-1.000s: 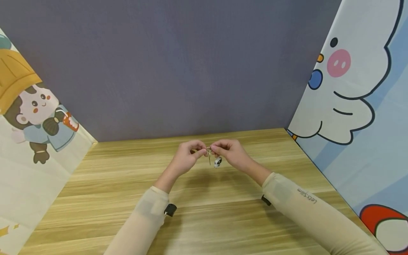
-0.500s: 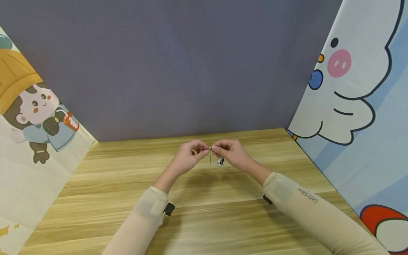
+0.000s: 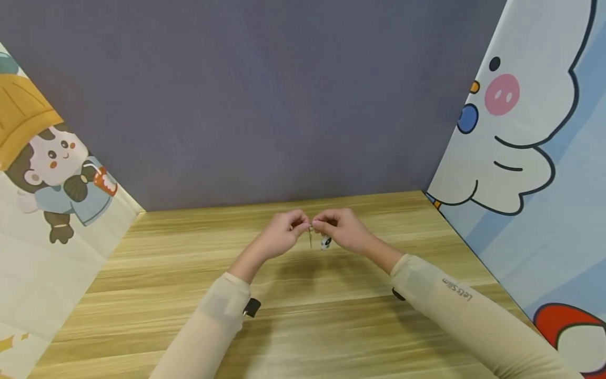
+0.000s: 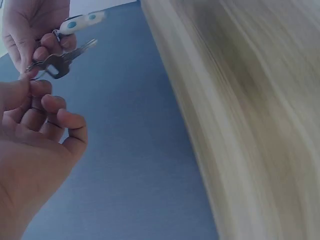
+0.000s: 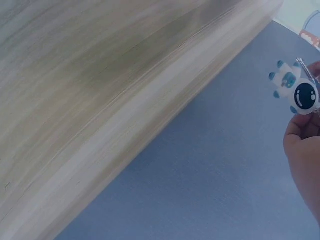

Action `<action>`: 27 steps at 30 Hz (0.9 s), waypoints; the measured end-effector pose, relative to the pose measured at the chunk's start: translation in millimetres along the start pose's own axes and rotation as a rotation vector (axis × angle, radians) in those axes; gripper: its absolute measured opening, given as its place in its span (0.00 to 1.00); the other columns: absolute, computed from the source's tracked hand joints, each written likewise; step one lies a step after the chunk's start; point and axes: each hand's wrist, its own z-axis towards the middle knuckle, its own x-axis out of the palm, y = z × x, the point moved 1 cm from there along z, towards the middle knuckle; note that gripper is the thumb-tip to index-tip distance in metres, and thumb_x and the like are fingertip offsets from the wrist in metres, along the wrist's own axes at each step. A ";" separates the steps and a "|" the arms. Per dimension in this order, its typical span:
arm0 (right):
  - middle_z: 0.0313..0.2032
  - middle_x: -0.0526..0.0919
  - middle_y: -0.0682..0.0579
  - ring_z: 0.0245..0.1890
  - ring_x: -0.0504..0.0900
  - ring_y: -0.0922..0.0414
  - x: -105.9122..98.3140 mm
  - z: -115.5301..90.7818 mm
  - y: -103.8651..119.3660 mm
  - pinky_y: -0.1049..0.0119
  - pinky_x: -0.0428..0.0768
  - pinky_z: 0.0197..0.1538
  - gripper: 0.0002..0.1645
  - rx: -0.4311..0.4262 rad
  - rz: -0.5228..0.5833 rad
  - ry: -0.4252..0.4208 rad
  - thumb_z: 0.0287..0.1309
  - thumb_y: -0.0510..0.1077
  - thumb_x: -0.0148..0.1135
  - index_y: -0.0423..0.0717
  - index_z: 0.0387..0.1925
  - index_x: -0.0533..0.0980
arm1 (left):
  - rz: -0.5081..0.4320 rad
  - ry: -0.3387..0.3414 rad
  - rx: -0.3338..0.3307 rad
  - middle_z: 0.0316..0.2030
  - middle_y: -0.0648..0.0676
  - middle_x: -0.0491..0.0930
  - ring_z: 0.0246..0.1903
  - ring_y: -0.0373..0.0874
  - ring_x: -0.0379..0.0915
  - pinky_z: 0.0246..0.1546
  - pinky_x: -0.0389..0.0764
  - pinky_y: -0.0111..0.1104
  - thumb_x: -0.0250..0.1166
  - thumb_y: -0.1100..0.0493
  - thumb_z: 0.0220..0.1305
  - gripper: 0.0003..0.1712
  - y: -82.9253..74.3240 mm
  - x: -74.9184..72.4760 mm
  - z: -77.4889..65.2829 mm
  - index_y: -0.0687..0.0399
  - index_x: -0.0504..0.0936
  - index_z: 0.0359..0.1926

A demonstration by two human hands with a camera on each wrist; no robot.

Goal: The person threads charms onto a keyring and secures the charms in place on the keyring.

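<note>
Above the tabletop my two hands meet fingertip to fingertip at a thin metal key ring (image 4: 41, 75). My left hand (image 3: 279, 235) pinches the ring between thumb and index finger, its other fingers loosely curled. From the other side my right hand (image 3: 344, 230) also pinches at the ring; its exact grip is partly hidden. A metal key (image 4: 59, 66) hangs down between the hands. Under the right fingers dangles a small white astronaut-like charm (image 5: 303, 96) with a dark face and blue-green spots, also seen as a charm (image 3: 325, 242) in the head view.
The hands are over a wood-grain table (image 3: 303, 326), towards its far edge. A dark grey panel (image 3: 284, 105) stands behind it. Cartoon-printed panels flank the left (image 3: 71, 273) and right sides. Black wrist-camera mounts (image 3: 252, 307) sit under both sleeved forearms.
My fingertips have come slightly closer together and a little lower. The key and the charm have swung slightly; the charm has shifted a little to the right. Both hands keep their pinch.
</note>
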 end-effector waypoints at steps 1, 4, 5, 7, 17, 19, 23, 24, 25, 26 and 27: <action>0.35 0.88 0.42 0.32 0.82 0.54 0.0 -0.2 0.7 0.57 0.86 0.37 0.12 -0.002 0.004 -0.005 0.76 0.43 0.63 0.39 0.46 0.87 | -0.028 -0.001 -0.005 0.40 0.53 0.82 0.39 0.48 0.76 0.39 0.77 0.36 0.57 0.57 0.83 0.09 0.6 0.1 -0.1 0.55 0.82 0.49; 0.36 0.89 0.41 0.33 0.84 0.51 -0.5 0.0 2.1 0.62 0.86 0.36 0.12 -0.012 0.020 -0.031 0.76 0.43 0.63 0.40 0.46 0.87 | -0.093 -0.016 -0.001 0.41 0.54 0.81 0.39 0.48 0.74 0.40 0.77 0.38 0.56 0.57 0.83 0.09 1.8 0.2 -0.1 0.54 0.82 0.48; 0.37 0.89 0.40 0.33 0.84 0.50 -0.9 0.1 2.5 0.65 0.85 0.36 0.12 -0.012 0.026 -0.039 0.76 0.43 0.64 0.40 0.47 0.87 | -0.108 -0.022 0.006 0.41 0.53 0.80 0.38 0.47 0.73 0.40 0.76 0.38 0.56 0.57 0.83 0.09 1.9 0.4 0.0 0.54 0.81 0.48; 0.38 0.89 0.40 0.34 0.84 0.50 -1.7 0.3 3.1 0.67 0.84 0.35 0.12 -0.006 0.038 -0.052 0.76 0.43 0.64 0.39 0.47 0.87 | -0.131 -0.033 0.017 0.40 0.53 0.79 0.37 0.46 0.71 0.39 0.75 0.38 0.56 0.57 0.83 0.09 1.6 0.9 0.3 0.55 0.81 0.47; 0.36 0.88 0.41 0.32 0.83 0.59 0.0 3.2 2.1 0.62 0.86 0.38 0.11 0.029 0.127 -0.110 0.75 0.40 0.64 0.37 0.46 0.87 | -0.220 -0.115 0.045 0.38 0.53 0.78 0.38 0.45 0.71 0.40 0.75 0.35 0.58 0.61 0.81 0.09 2.6 3.3 0.6 0.62 0.81 0.46; 0.36 0.88 0.41 0.32 0.83 0.60 1.5 3.3 2.1 0.66 0.85 0.38 0.11 0.031 0.148 -0.120 0.75 0.40 0.64 0.36 0.45 0.87 | -0.250 -0.133 0.038 0.38 0.53 0.79 0.38 0.46 0.71 0.40 0.75 0.35 0.58 0.62 0.81 0.09 2.7 4.2 0.3 0.64 0.81 0.46; 0.36 0.88 0.42 0.33 0.84 0.62 4.7 1.9 -0.2 0.70 0.85 0.40 0.12 0.043 0.210 -0.134 0.75 0.40 0.63 0.34 0.45 0.86 | -0.299 -0.157 0.029 0.39 0.54 0.80 0.42 0.50 0.75 0.44 0.78 0.36 0.58 0.64 0.80 0.08 3.5 7.7 -0.6 0.66 0.81 0.46; 0.35 0.88 0.42 0.33 0.84 0.62 5.4 1.3 -0.6 0.70 0.85 0.40 0.12 0.046 0.225 -0.137 0.76 0.40 0.63 0.33 0.45 0.86 | -0.308 -0.163 0.030 0.39 0.57 0.81 0.43 0.53 0.76 0.45 0.78 0.37 0.58 0.64 0.80 0.08 3.4 8.6 -0.5 0.67 0.81 0.46; 0.35 0.88 0.42 0.33 0.84 0.62 5.9 0.9 -1.0 0.70 0.85 0.41 0.12 0.049 0.237 -0.140 0.76 0.39 0.63 0.32 0.45 0.85 | -0.314 -0.169 0.032 0.40 0.58 0.81 0.43 0.53 0.77 0.46 0.79 0.38 0.59 0.65 0.79 0.08 3.5 9.4 -0.6 0.66 0.82 0.46; 0.35 0.88 0.43 0.34 0.84 0.62 6.5 0.9 -1.6 0.70 0.85 0.41 0.12 0.050 0.247 -0.144 0.76 0.39 0.63 0.32 0.45 0.85 | -0.316 -0.174 0.035 0.40 0.60 0.82 0.43 0.53 0.77 0.46 0.79 0.38 0.59 0.65 0.79 0.07 3.9 10.0 -0.7 0.66 0.82 0.45; 0.35 0.88 0.43 0.34 0.84 0.61 6.8 0.8 -1.6 0.70 0.85 0.41 0.12 0.054 0.251 -0.149 0.76 0.40 0.63 0.33 0.45 0.86 | -0.317 -0.179 0.036 0.41 0.62 0.82 0.43 0.53 0.78 0.45 0.79 0.39 0.59 0.65 0.79 0.07 3.9 10.2 -0.9 0.65 0.82 0.45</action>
